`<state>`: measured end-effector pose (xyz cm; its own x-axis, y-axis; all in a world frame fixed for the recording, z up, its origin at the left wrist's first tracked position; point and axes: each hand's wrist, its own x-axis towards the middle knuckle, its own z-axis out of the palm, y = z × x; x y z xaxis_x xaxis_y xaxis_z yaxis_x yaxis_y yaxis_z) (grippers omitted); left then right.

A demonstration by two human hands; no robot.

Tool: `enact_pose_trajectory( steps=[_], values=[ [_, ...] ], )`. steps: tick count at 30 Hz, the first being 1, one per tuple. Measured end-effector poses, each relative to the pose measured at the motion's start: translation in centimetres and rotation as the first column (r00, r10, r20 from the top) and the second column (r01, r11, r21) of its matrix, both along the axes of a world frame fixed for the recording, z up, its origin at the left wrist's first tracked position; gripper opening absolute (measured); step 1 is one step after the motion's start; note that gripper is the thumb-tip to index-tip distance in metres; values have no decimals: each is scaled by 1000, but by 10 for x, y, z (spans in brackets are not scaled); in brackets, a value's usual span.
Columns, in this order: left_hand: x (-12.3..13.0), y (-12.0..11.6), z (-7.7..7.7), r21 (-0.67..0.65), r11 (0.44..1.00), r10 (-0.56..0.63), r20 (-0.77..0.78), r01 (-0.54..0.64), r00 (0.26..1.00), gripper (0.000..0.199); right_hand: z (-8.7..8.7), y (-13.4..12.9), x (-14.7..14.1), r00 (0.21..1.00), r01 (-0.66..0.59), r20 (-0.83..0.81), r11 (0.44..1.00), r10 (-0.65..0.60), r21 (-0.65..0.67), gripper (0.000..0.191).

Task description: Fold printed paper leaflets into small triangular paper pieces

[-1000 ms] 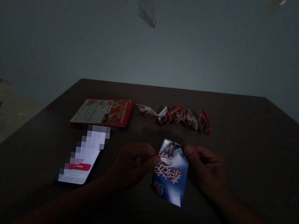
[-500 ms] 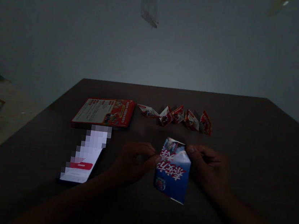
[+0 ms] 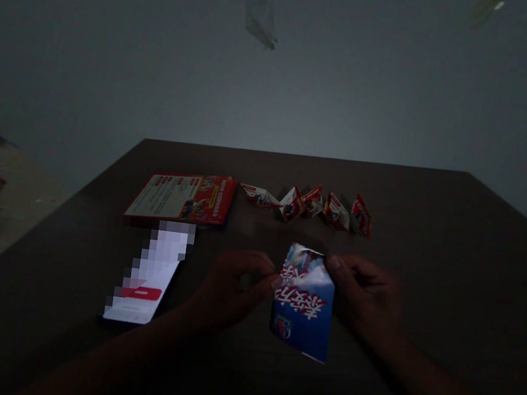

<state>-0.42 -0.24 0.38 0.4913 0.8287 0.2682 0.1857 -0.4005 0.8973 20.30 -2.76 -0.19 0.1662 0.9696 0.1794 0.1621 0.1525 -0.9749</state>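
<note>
Glossy blue paper (image 3: 303,308) barely shifted since before, a bit lower, in front of the row of folded pieces (image 3: 310,208). Left hand (image 3: 233,290) and right hand (image 3: 364,296) pinch its crumpled top corners above the dark table (image 3: 454,246).

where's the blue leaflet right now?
Head view, centre-bottom: the blue leaflet is pinched at its top corners by the left hand and right hand, above the table.

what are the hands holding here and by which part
Both hands hold one blue printed paper sheet by its top corners: the left hand pinches the upper left corner, the right hand the upper right. The rest hangs free.
</note>
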Motion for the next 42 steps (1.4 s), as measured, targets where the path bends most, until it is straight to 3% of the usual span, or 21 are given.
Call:
enact_pose_trajectory(
  steps=[15, 21, 30, 36, 39, 42],
  values=[
    [0, 1, -4, -21, 1000, 4, -44, -5, 999, 18, 1, 1, -1, 1000, 1, 29, 1000, -1, 11, 21],
    [0, 2, -8, -43, 998, -45, -21, 44, 999, 15, 0, 1, 0, 1000, 5, 18, 1000, -5, 5, 22],
    [2, 3, -6, -98, 995, 5, -121, -17, 993, 18, -3, 6, 3, 999, -19, 46, 999, 22, -49, 25],
    [7, 7, -9, -297, 949, 24, -263, -105, 964, 23, -18, 24, 10, 937, -202, 247, 959, 248, -200, 36],
    [8, 8, -9, -452, 882, 9, -259, -130, 966, 29, -22, 28, 11, 855, -226, 445, 964, 266, -140, 32],
    [8, 9, -12, -436, 884, 21, -327, -170, 945, 34, -21, 28, 10, 774, -251, 583, 965, 247, -74, 31]
  ],
)
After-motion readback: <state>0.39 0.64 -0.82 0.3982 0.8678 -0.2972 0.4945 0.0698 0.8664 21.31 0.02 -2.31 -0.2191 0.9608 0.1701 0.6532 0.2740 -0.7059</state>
